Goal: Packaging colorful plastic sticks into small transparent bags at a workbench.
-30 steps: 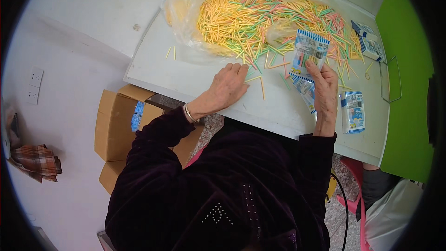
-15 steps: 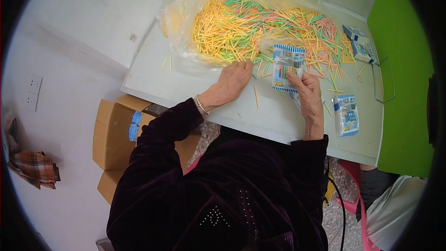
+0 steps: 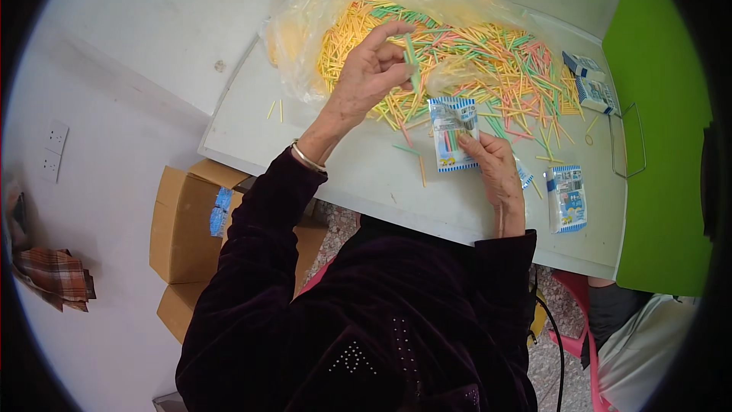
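Observation:
My left hand is raised over the near left part of a heap of thin pastel sticks. Its thumb and fingers pinch a few green and yellow sticks, held nearly upright. Lower and to the right, my right hand grips a small blue-and-white packet with a clear window, its thumb on the front. Coloured sticks show through the window. The packet's striped top edge points towards the heap; whether it is unsealed I cannot tell. The heap lies in a large clear plastic bag.
Further packets lie on the white table: a blue-and-white packet at right, and a stack at far right. Beside it are a wire frame and a green panel. An opened cardboard box stands below left. Another person's leg shows lower right.
My left hand has lifted from the heap's near edge and moved up, now showing sticks in its pinch. My right hand has brought the packet slightly left and nearer to me.

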A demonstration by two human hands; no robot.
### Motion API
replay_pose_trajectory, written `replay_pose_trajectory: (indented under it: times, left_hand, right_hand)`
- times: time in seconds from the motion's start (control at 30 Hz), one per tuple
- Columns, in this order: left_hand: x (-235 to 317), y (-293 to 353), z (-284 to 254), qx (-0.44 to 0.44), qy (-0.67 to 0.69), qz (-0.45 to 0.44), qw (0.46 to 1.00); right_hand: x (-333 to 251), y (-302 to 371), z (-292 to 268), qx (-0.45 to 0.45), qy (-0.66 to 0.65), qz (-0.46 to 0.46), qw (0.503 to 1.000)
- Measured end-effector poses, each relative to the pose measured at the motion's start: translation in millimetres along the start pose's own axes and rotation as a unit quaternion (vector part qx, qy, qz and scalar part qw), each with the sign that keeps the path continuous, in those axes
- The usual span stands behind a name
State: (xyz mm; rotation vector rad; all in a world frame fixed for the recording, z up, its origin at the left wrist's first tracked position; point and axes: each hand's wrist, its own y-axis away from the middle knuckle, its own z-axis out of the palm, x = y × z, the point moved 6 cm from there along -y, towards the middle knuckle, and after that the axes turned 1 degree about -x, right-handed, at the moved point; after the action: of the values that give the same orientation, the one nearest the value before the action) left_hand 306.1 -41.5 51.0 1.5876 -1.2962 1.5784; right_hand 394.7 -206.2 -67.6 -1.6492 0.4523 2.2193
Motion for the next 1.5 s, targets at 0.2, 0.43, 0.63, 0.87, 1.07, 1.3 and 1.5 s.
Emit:
replay_pose_trajectory:
  times: [0.2,0.43,0.63,0.87,1.07,1.3,1.5]
  left_hand:
    - [12.7,-2.7,25.5,-0.004,0.07,0.05,0.996]
    - [-6.3,11.3,45.7,-0.067,0.071,0.001,0.995]
    - [-10.0,12.2,40.7,-0.058,0.007,-0.024,0.998]
    - [-11.7,16.1,37.5,-0.06,0.023,-0.056,0.996]
    - [-6.3,13.7,45.7,-0.102,-0.138,0.057,0.983]
    - [-16.8,19.2,59.0,-0.162,-0.181,0.01,0.97]
    - [-26.9,29.4,48.9,-0.112,-0.01,-0.052,0.992]
  right_hand:
    - [2.7,2.2,4.8,-0.038,-0.026,0.008,0.999]
    - [0.1,4.3,9.7,-0.057,-0.074,0.009,0.996]
    - [-1.2,5.9,7.5,-0.053,-0.07,0.006,0.996]
    - [-0.8,4.9,9.5,-0.057,-0.062,0.007,0.996]
    - [1.0,5.9,8.9,-0.065,-0.048,0.002,0.997]
    - [-2.0,6.4,7.8,-0.058,-0.074,-0.003,0.996]
    - [-4.0,9.5,7.2,-0.037,0.001,-0.015,0.999]
